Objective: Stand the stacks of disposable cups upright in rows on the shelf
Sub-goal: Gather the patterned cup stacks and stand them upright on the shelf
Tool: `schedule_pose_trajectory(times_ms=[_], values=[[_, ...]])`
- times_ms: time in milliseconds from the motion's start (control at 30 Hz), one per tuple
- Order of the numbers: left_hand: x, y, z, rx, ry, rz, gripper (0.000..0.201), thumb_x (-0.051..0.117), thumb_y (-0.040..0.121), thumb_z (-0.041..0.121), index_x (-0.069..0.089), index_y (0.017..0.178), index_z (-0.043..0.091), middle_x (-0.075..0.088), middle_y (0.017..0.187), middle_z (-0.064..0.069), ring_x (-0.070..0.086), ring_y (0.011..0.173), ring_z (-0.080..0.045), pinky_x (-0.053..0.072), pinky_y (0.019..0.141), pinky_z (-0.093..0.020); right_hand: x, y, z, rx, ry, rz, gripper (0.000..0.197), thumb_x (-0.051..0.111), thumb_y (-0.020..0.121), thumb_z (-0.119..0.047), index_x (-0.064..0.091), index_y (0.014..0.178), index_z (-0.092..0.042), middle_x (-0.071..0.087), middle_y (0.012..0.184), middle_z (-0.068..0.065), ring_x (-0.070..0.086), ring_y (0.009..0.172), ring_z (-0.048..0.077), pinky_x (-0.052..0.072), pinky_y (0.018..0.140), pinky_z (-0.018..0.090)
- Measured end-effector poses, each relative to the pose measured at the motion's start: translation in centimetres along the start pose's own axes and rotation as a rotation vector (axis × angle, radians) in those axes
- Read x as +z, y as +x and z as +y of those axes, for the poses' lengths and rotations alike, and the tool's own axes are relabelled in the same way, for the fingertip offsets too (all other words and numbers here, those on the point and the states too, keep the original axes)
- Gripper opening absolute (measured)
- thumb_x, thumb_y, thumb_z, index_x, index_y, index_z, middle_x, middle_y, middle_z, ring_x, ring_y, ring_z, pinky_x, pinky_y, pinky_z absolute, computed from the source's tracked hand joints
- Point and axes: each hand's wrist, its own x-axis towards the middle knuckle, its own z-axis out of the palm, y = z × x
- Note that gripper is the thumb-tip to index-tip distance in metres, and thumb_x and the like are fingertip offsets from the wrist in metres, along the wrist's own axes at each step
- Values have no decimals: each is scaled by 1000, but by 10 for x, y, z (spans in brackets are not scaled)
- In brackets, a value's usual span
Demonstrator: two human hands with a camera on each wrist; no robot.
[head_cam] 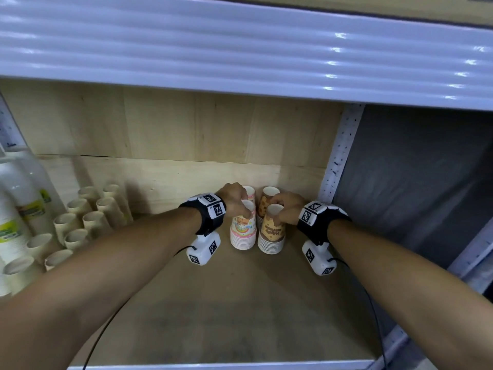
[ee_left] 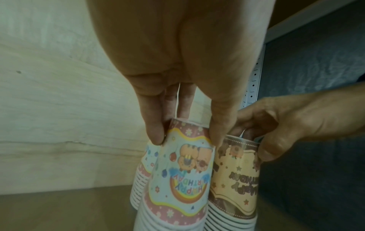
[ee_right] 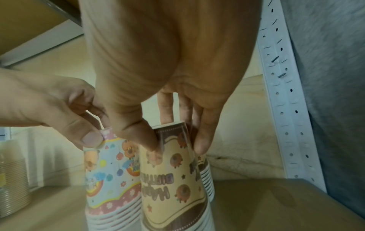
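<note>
Both hands on cup stacks, back right of the shelf (head_cam: 240, 303).

I see my left hand (head_cam: 234, 200) pinching the top of the pink stack (head_cam: 243, 233), my right hand (head_cam: 289, 209) pinching the brown stack (head_cam: 271, 237). Both stand mouth-down, touching, with two more stacks (head_cam: 260, 196) directly behind. Plain tan stacks (head_cam: 88, 220) stand far left.

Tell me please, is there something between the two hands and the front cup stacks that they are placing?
Nothing visible. The left hand already pinches the top of the pink stack, and the right hand pinches the top of the brown stack. Both stacks stand on the shelf board, side by side, in front of two matching stacks.
</note>
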Motion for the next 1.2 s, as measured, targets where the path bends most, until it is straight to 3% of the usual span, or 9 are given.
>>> schedule_pose_trajectory(times_ms=[233,367,433,700,900,1100,1200], values=[[8,3,4,-12,4,-1,55,78,76,38,64,118,6,64,116,-9,62,102,-26,53,82,-34,2,1,-1,-7,12,-11,46,76,67,-18,67,112,-24,59,115,-1,57,105,22,53,87,34],[10,3,5,-31,-15,8,59,78,76,37,62,123,5,63,120,-10,61,104,-27,51,79,-32,-1,1,-2,22,93,0,37,81,62,-37,65,94,-28,64,106,-2,62,97,21,54,85,34],[10,3,4,-49,-33,11,60,79,76,37,61,124,5,63,120,-10,61,103,-26,50,76,-30,-1,1,-2,29,81,-1,41,82,61,-42,67,95,-24,64,105,-3,62,95,20,54,83,33],[10,2,5,-67,-61,5,57,79,76,36,62,121,7,63,118,-10,62,102,-27,54,82,-34,0,1,-6,-43,53,20,31,76,74,-27,66,101,-17,57,99,-1,57,92,20,46,75,27],[13,3,6,-72,-85,20,56,80,76,34,62,121,6,63,118,-9,61,100,-25,50,74,-29,0,1,-3,-57,43,44,33,74,76,-23,64,105,-14,57,102,-1,54,92,19,44,76,26],[15,5,5,-90,-102,23,61,80,75,36,59,125,8,59,125,-8,60,106,-25,46,74,-27,0,4,-3,-38,35,30,30,75,72,-23,69,100,-14,61,106,3,57,94,21,48,76,27],[14,5,4,-97,-104,11,65,80,75,37,56,129,9,57,129,-9,58,110,-26,48,79,-29,0,5,-4,-18,20,41,31,77,69,-28,70,98,-18,62,106,2,58,94,21,52,80,30]])
